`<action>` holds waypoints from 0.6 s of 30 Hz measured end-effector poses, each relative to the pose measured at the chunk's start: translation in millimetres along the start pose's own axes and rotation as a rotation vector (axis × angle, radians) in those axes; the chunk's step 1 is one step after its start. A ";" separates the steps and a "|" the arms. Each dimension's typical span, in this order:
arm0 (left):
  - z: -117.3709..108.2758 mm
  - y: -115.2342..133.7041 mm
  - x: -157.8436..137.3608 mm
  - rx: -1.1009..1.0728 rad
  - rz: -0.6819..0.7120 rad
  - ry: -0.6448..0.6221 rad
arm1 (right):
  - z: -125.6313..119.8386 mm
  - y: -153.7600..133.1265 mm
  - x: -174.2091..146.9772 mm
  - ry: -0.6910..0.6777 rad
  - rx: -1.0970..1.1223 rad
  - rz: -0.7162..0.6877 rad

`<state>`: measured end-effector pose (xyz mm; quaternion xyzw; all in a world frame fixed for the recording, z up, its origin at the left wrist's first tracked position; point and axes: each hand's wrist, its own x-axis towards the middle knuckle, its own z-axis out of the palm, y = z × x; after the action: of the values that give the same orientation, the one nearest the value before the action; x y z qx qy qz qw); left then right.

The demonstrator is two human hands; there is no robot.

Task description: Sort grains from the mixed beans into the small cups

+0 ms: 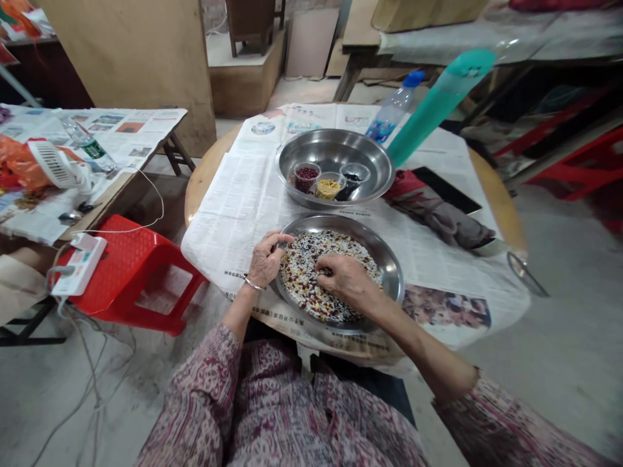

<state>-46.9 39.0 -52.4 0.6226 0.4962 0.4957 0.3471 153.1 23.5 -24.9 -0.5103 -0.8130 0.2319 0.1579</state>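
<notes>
A shallow stainless steel basin holds a loose mix of grains and beans in white, yellow, dark red and black. My left hand, with a bangle at the wrist, grips the basin's left rim, its fingers reaching inside. Over the middle of the mix, my right hand is closed in a pinch; what its fingertips hold is hidden. Behind stands a second steel basin with three clear plastic cups: dark red beans, yellow kernels and black beans.
Newspaper covers the round table. A blue-capped bottle, a teal long object, a black flat device and a folded grey-red cloth lie or stand at right. A red stool with a power strip is at left.
</notes>
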 end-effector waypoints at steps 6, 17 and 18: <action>-0.5 -0.4 -0.1 0.005 0.001 0.003 | -11.0 -17.3 -8.5 -0.138 0.200 0.103; -0.2 -0.7 0.0 -0.007 -0.001 0.001 | -25.4 -4.6 -62.9 -0.134 -0.012 -0.052; -0.4 -0.6 0.1 -0.006 0.000 -0.001 | -24.5 -4.9 -64.5 -0.176 -0.020 -0.057</action>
<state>-47.5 39.2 -52.8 0.6219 0.4943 0.4970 0.3492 189.2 -31.2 -2.9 -0.4659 -0.8403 0.2632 0.0872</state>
